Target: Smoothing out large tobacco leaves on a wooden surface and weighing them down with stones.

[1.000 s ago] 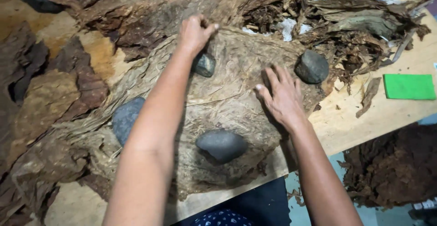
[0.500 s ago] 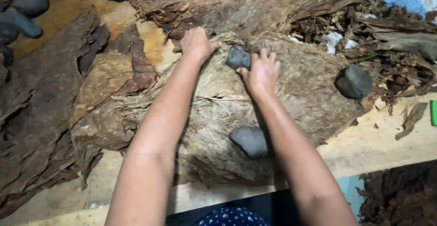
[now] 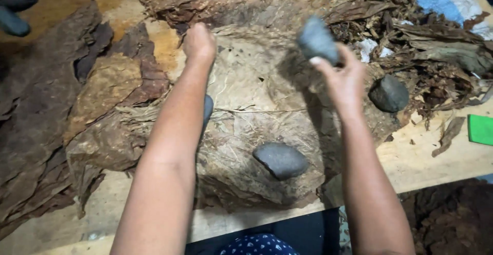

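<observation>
Holding: right hand (image 3: 345,78) has its fingers wrapped round a grey stone (image 3: 317,40), lifted clear above the big pale leaf (image 3: 257,101)
Left hand: left hand (image 3: 199,43) is balled into a loose fist, knuckles pressing down on the far part of that same leaf, gripping nothing that I can see
Leaf: spread flat on the wooden table (image 3: 441,157), edges ragged, looks dry and thin, so I'd guess it tears easily
Other weights: flat dark stone (image 3: 281,160) sits on the near part of the leaf, round stone (image 3: 389,93) at its right edge, one more peeking out from behind the left forearm
How I'd do it: keep that fist pinning the leaf, lower the lifted stone gently rather than dropping it, and set it on a smooth patch, not a fold
Around: darker leaves (image 3: 46,131) piled to the left, loose scraps (image 3: 436,44) at the back right, green pad (image 3: 480,129) at the right edge
</observation>
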